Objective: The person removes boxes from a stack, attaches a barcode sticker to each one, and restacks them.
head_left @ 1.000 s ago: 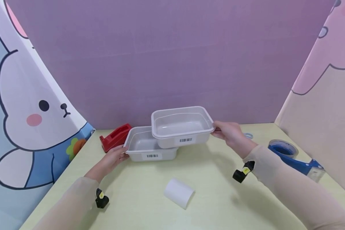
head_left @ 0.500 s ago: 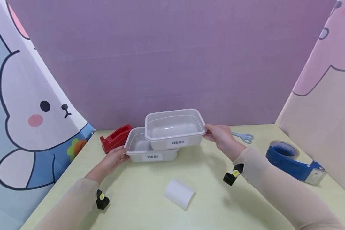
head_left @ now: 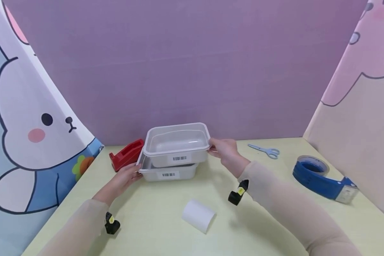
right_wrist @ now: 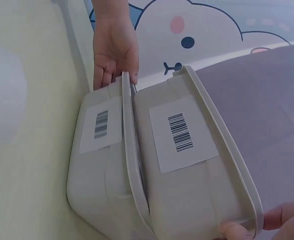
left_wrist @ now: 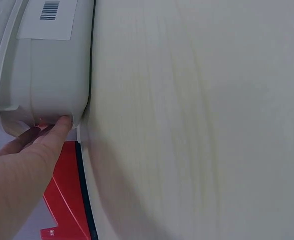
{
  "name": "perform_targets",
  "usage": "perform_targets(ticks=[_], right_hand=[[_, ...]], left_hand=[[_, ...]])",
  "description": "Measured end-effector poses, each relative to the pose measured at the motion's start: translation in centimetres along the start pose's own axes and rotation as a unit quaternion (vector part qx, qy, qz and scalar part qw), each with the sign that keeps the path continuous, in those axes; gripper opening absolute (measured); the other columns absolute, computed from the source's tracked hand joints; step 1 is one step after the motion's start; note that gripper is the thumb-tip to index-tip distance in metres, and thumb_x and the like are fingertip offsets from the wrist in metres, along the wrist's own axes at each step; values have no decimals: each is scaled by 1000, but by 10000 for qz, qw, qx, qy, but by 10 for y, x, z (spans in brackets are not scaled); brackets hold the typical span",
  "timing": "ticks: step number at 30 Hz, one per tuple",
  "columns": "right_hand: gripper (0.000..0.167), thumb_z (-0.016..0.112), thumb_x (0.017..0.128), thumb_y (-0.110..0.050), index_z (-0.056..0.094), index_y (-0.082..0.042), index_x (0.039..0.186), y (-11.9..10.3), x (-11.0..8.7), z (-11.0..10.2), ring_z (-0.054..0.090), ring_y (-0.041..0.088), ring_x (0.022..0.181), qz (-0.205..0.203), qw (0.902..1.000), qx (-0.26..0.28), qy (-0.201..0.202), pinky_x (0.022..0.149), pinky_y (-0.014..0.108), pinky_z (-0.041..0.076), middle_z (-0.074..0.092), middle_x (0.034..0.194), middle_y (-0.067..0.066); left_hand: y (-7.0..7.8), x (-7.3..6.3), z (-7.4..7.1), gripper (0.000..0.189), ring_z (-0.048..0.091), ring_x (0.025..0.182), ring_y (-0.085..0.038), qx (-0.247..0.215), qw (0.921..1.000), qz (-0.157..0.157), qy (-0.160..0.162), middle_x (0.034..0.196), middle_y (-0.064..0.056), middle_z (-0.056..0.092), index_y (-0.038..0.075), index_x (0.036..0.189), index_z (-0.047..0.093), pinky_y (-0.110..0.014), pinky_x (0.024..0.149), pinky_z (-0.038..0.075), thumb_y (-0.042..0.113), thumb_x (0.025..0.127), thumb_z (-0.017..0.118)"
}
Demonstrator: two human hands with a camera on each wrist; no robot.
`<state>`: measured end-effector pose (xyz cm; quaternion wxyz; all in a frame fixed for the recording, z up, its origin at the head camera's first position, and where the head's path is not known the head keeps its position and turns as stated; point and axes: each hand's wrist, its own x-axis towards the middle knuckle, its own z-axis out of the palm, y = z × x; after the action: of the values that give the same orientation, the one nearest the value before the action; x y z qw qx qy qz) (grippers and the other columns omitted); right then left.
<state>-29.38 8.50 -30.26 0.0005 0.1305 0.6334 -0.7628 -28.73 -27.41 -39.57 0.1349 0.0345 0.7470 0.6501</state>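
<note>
Two pale grey rectangular plastic tubs with barcode labels are at the back of the table. My right hand (head_left: pixel 228 153) pinches the right-end rim of the upper tub (head_left: pixel 197 156), thumb above and fingers below. That tub is held slightly tilted over the lower tub (head_left: pixel 188 173) and covers most of its opening. At the lower tub's left end, my left hand (head_left: pixel 123 179) grips the rim; its fingers (left_wrist: pixel 56 132) press against the end wall in the left wrist view. In the right wrist view the upper tub's base overlaps the lower tub's rim (right_wrist: pixel 132 165).
A red tape dispenser (head_left: pixel 127 155) stands just behind the left hand. A curved white sheet (head_left: pixel 199 215) lies on the table in front. Light blue scissors (head_left: pixel 268 152) and a blue tape gun (head_left: pixel 323 185) with a tape roll are at right. A purple wall closes the back.
My right hand has moved the upper tub left and slightly down, over the lower one. The scissors have come fully into sight. The left hand has stayed on the lower tub.
</note>
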Motion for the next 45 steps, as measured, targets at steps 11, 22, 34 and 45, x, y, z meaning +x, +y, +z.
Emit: perform_targets(ticks=[11, 22, 34, 45], right_hand=[[38, 60, 81, 4, 56, 12, 118, 9, -4, 30, 66, 24, 93, 44, 9995, 307, 60, 77, 26, 60, 65, 110, 22], [34, 61, 81, 1, 59, 10, 114, 35, -4, 38, 65, 21, 89, 363, 9990, 86, 231, 79, 26, 59, 65, 102, 19], [42, 61, 80, 3, 53, 13, 120, 50, -3, 36, 68, 30, 100, 274, 9995, -36, 149, 84, 30, 59, 63, 113, 25], [34, 68, 84, -8, 61, 8, 114, 53, -6, 31, 71, 28, 95, 139, 9962, -855, 35, 98, 38, 53, 68, 111, 21]], left_hand=[[0, 0, 0, 66, 23, 145, -39, -51, 9999, 86, -76, 160, -22, 14, -1, 154, 10, -44, 116, 28, 31, 105, 41], [-6, 1, 2, 61, 17, 145, -42, -265, 9989, 242, -300, 158, -27, 11, -6, 152, 6, -47, 117, 23, 27, 107, 32], [-3, -1, 1, 59, 16, 145, -43, -211, 9988, 306, -316, 158, -28, 10, -5, 152, 4, -49, 117, 22, 27, 108, 26], [-3, 0, 4, 57, 23, 144, -43, -462, 9986, 229, -74, 157, -22, 16, 4, 155, 10, -49, 117, 25, 29, 107, 29]])
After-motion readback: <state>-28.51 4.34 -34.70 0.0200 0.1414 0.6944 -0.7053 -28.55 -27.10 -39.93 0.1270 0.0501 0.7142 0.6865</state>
